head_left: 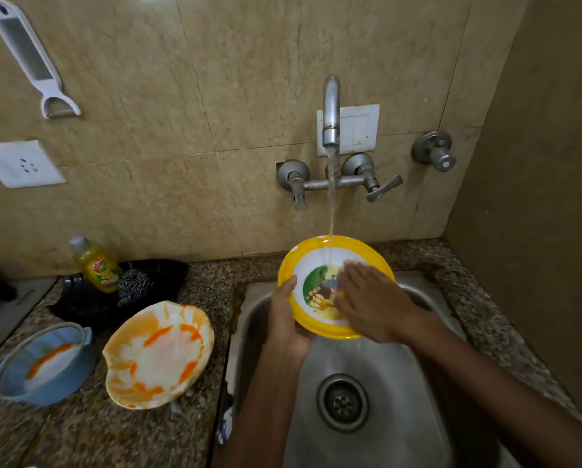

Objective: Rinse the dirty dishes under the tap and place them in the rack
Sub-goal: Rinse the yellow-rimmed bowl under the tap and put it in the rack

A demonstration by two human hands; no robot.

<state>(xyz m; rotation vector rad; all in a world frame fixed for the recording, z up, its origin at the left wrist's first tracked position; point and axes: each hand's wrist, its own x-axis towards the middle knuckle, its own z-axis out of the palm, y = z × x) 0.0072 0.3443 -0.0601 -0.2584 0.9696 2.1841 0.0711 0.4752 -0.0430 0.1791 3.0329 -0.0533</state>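
A yellow-rimmed plate (320,265) with a coloured picture in its middle is tilted over the steel sink (394,373), under the running tap (330,109). My left hand (284,319) grips the plate's lower left rim from beneath, thumb on top. My right hand (370,302) lies flat on the plate's face with straight fingers, in the water stream. On the counter to the left lie a white plate smeared with orange sauce (158,352) and a blue bowl (43,363) with an orange smear inside.
A yellow dish-soap bottle (95,265) and a steel scrubber (132,285) stand on a black mat at the back of the granite counter (90,434). A peeler (29,59) hangs on the tiled wall. The side wall closes in on the right.
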